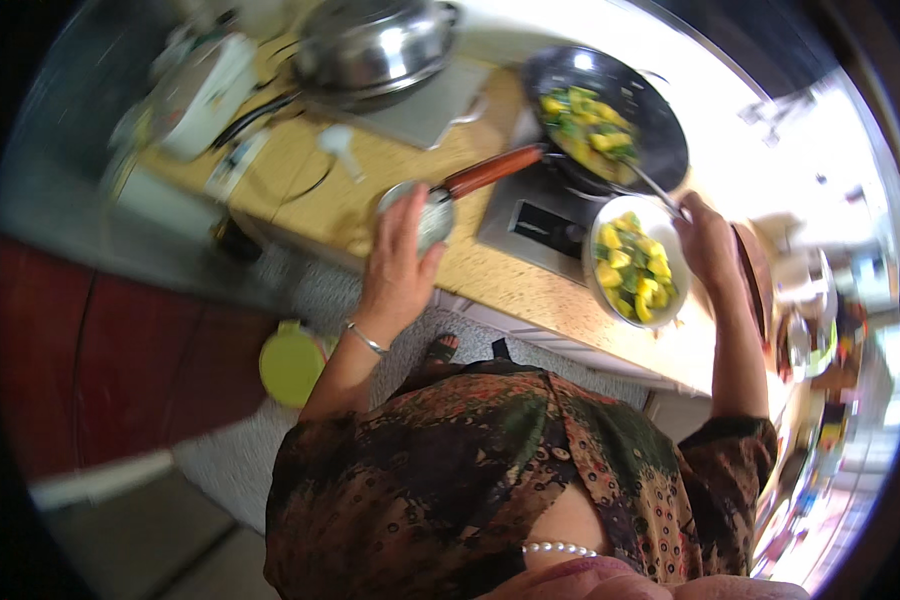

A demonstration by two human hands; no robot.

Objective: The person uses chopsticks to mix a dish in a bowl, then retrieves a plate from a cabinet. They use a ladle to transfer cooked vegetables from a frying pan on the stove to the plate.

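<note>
A black wok [656,112] with yellow and green vegetable pieces [589,127] in it sits on a portable cooktop [521,225]. My right hand [709,240] grips the metal handle of a utensil [656,187], whose far end is among the food in the wok. Just below the wok, a white bowl [594,281] holds more of the yellow and green pieces. At the left, my left hand [401,262] is over a small round lidded or bowl-like container [439,217], near the end of the wok's reddish-brown handle [491,172]. Its fingers lie on or just above it; contact is unclear.
A large domed steel pan [375,49] stands on a second cooktop [420,112] at the back left. A white spoon-like utensil [337,139] and a white tub [210,94] are left of it. A brown wooden board [752,277] stands by my right forearm. A green bin [292,367] is on the floor.
</note>
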